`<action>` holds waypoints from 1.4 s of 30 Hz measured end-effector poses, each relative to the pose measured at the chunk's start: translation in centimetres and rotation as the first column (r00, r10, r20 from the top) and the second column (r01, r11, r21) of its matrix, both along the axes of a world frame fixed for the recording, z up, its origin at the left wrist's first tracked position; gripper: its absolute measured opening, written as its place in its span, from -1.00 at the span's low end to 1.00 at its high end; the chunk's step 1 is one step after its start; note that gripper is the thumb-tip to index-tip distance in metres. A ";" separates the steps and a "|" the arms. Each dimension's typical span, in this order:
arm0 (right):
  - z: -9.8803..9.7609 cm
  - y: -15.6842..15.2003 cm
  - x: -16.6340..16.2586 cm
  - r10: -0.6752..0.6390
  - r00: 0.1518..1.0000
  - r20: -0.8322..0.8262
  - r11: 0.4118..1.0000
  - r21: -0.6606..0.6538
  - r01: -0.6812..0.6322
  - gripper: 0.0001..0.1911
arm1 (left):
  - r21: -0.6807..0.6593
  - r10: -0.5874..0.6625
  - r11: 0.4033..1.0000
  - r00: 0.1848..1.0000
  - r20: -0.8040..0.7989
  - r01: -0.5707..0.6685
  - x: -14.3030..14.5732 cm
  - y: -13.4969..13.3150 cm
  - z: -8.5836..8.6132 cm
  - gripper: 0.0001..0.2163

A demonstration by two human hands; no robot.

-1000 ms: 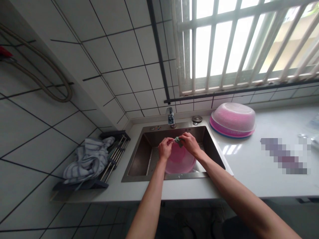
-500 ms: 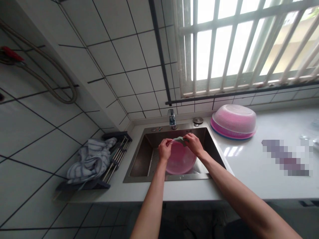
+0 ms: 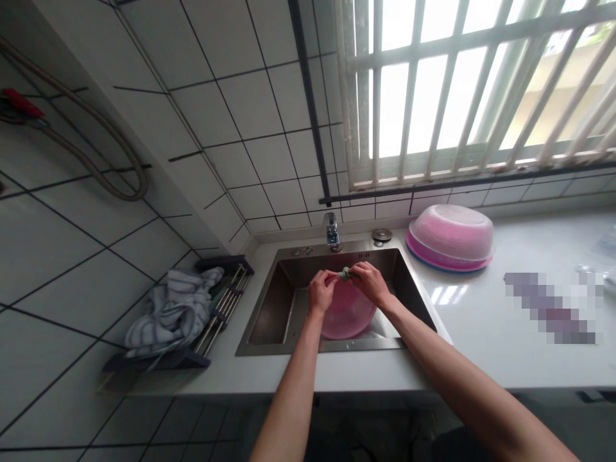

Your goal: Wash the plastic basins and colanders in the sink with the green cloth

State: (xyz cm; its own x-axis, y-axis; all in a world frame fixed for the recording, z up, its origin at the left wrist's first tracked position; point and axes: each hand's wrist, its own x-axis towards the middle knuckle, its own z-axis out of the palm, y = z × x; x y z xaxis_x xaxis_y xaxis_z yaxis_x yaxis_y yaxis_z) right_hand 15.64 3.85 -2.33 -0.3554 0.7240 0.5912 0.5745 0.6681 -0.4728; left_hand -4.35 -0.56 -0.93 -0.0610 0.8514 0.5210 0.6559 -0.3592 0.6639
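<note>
Pink basin (image 3: 347, 316), grey-green cloth (image 3: 343, 274) — blue-striped white towel (image 3: 173, 309), steel-grey sink (image 3: 273, 301)

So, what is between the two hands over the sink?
A small green cloth, pinched by the left hand and right hand, above the pink bowl; the head view shows it.

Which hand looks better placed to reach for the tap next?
Probably the left hand: it sits almost straight below the tap, while the right hand is further to the side. Both pinch the cloth.

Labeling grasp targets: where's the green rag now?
Head view, centre: the green rag is held between the left hand and right hand, above the pink basin in the sink.
</note>
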 end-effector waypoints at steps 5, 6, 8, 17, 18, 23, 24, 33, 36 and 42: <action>0.5 -0.3 -0.8 0.065 0.998 -0.001 0.998 0.012 -0.065 -0.79 | 0.014 -0.045 0.999 0.995 0.090 0.044 0.2 0.2 0.0 -0.90; 0.5 -0.1 -0.5 0.042 0.999 -0.020 0.999 0.002 -0.042 -0.79 | 0.028 -0.027 0.999 0.991 0.130 0.024 0.0 0.4 -0.1 -0.91; 0.5 0.3 0.3 -0.031 0.998 -0.059 0.999 -0.017 0.030 -0.77 | 0.053 0.014 0.998 0.981 0.194 -0.025 -0.5 0.6 -0.1 -0.93; 0.2 0.4 0.7 -0.123 0.992 -0.038 0.985 -0.127 0.118 -0.71 | 0.025 0.033 0.999 0.999 0.001 -0.033 -0.8 0.3 0.3 -0.73; 0.2 0.2 0.4 -0.107 0.994 -0.028 0.986 -0.135 0.102 -0.72 | 0.026 0.019 1.000 1.000 -0.024 -0.018 -0.7 0.3 0.3 -0.73; 0.3 -0.2 -0.3 -0.027 0.998 -0.053 0.986 -0.167 0.017 -0.76 | 0.038 0.017 0.999 0.999 0.033 -0.018 -0.7 0.5 0.0 -0.70; 0.2 -0.1 -0.1 -0.015 0.996 -0.087 0.985 -0.172 0.000 -0.77 | 0.032 0.033 0.999 0.998 0.045 -0.035 -0.9 0.6 0.0 -0.66; -0.9 1.8 2.3 -0.117 0.974 -0.194 0.978 -0.196 0.078 -0.91 | 0.041 0.123 0.991 0.992 0.032 -0.124 -1.8 0.3 0.6 -0.86; -0.4 1.3 1.6 -0.085 0.986 -0.144 0.989 -0.128 0.067 -0.92 | 0.022 0.062 0.998 0.998 0.018 -0.062 -1.3 0.3 0.5 -0.88; 0.9 -0.3 -0.1 -0.021 0.997 -0.077 1.000 -0.013 0.020 -0.74 | 0.029 0.028 0.999 1.000 -0.014 -0.028 0.1 0.2 0.1 -0.90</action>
State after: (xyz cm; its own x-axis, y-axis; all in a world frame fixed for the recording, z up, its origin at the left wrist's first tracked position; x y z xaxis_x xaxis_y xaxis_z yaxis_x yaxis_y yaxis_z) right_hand 15.49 3.52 -1.48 -0.2941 0.7379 0.6075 0.5494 0.6506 -0.5243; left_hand -4.24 -0.34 -0.80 -0.0769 0.8341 0.5462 0.6755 -0.3594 0.6439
